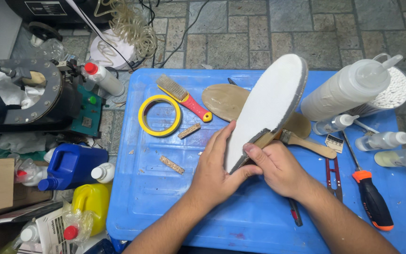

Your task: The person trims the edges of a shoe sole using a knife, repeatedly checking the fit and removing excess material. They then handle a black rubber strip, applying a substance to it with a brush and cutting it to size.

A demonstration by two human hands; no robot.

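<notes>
A white shoe sole (269, 106) with a grey edge is held tilted above the blue table (156, 197), toe pointing up and away. My left hand (217, 167) cups its near end from the left, palm against the white face. My right hand (278, 167) presses against the sole's heel edge and grips a wooden-handled tool, whose brown handle (265, 139) shows between thumb and sole. A tan insole (224, 99) lies flat behind the sole. A paintbrush (306, 142) rests just right of the sole.
On the table: yellow tape roll (160, 115), red-handled wire brush (184, 97), orange-and-black screwdriver (371, 197), pliers (333, 176), squeeze bottles (348, 87), tub of cotton swabs (393, 91). Left of the table stand a machine (38, 101), blue jug (74, 164) and yellow jug (92, 201).
</notes>
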